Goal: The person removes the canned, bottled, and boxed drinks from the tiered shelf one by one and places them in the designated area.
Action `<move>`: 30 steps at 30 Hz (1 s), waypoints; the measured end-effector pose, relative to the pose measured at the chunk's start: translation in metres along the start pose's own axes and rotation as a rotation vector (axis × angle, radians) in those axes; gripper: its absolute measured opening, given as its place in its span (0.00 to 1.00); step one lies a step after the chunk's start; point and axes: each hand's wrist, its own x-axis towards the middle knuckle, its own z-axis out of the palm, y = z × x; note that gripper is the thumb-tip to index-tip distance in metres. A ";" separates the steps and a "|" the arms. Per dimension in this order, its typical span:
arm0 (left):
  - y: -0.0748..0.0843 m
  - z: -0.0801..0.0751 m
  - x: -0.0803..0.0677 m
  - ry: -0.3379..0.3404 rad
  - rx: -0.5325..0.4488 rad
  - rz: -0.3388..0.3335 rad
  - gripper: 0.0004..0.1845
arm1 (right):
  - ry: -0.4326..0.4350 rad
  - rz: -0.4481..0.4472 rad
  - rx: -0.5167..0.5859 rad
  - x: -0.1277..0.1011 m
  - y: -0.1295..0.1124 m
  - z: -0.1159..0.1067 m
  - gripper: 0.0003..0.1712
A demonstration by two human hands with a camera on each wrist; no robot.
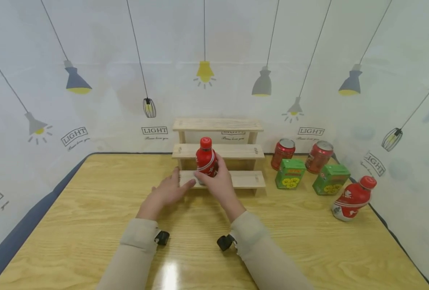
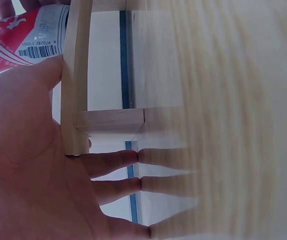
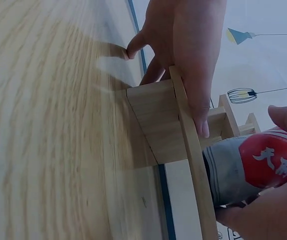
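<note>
My right hand (image 1: pixel 222 186) grips a red bottle (image 1: pixel 205 158) with a red cap, thumb on one side and fingers on the other. The bottle is upright at the left part of the lowest step of a three-step wooden shelf (image 1: pixel 241 177). In the right wrist view, its grey base (image 3: pixel 214 172) is right at the board. My left hand (image 1: pixel 168 190) is at the left end of that step. The thumb lies on the board, while straight, spread fingers (image 2: pixel 114 191) reach down to the tabletop beside the shelf.
Right of the shelf stand two red cans (image 1: pixel 282 155) at the back, with two green boxes (image 1: pixel 290 175) in front. A second red bottle (image 1: pixel 353 200) leans near the table's right edge. A printed curtain (image 1: pixel 214 44) encloses the wooden table (image 1: pixel 91 225).
</note>
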 end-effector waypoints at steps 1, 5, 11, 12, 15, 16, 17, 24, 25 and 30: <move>0.000 0.000 0.000 0.001 -0.002 0.001 0.62 | 0.006 0.005 -0.006 0.001 0.001 0.002 0.53; 0.001 -0.001 -0.002 0.005 -0.005 -0.006 0.60 | 0.008 0.019 -0.019 0.003 0.001 0.006 0.52; 0.002 -0.004 -0.002 0.013 0.000 -0.003 0.58 | 0.013 -0.019 -0.058 0.004 0.002 0.005 0.45; 0.002 -0.004 -0.002 0.013 0.004 -0.001 0.58 | 0.013 -0.025 -0.064 0.005 0.002 0.004 0.44; 0.002 -0.004 -0.001 0.013 0.007 -0.001 0.59 | 0.001 -0.027 -0.074 0.007 0.003 0.003 0.44; 0.002 -0.004 -0.001 0.014 0.005 -0.003 0.59 | -0.003 -0.022 -0.076 0.007 0.002 0.003 0.44; 0.001 -0.004 -0.001 0.014 0.003 -0.006 0.59 | -0.008 -0.018 -0.079 0.007 0.002 0.003 0.44; 0.002 -0.002 -0.003 0.008 -0.007 -0.003 0.58 | -0.014 0.001 -0.129 0.006 0.003 -0.001 0.41; 0.002 -0.002 -0.002 0.006 -0.007 -0.001 0.58 | -0.012 -0.001 -0.141 0.005 0.004 -0.002 0.40; 0.002 -0.001 -0.002 0.012 -0.003 0.003 0.57 | -0.016 0.010 -0.174 0.002 0.002 -0.010 0.37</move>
